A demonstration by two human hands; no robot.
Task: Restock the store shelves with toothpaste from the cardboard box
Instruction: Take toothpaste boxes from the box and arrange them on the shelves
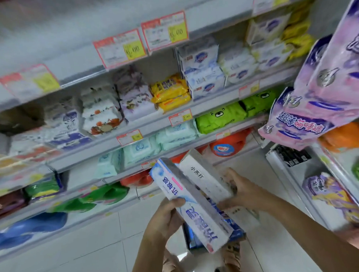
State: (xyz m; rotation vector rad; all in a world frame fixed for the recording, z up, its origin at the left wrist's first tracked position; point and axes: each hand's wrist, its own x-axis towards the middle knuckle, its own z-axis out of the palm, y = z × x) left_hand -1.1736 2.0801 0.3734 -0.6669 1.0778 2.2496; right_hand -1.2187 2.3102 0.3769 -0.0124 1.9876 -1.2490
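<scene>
Left hand [168, 216]: raised at lower centre, fingers curled round the blue-white toothpaste box [194, 214].
Right hand [241, 188]: extended from lower right; the white toothpaste box [205, 175] is grasped by thumb and fingers.

Grey metal shelving [154, 127], several tiers, red-framed price tags [119, 48] on the rails. One upper tier: yellow packs [169, 93] just beside white-blue soap packs [203, 74]. Tier below: green bear-face packs [220, 118] beside pale teal wipe packs [174, 134]. Lower tiers: orange-red bags [226, 148], green bag [103, 195], blue bag [29, 228]. White tile floor [97, 250] carries a blue box [191, 237], probably a carton; print too blurred to read.
</scene>
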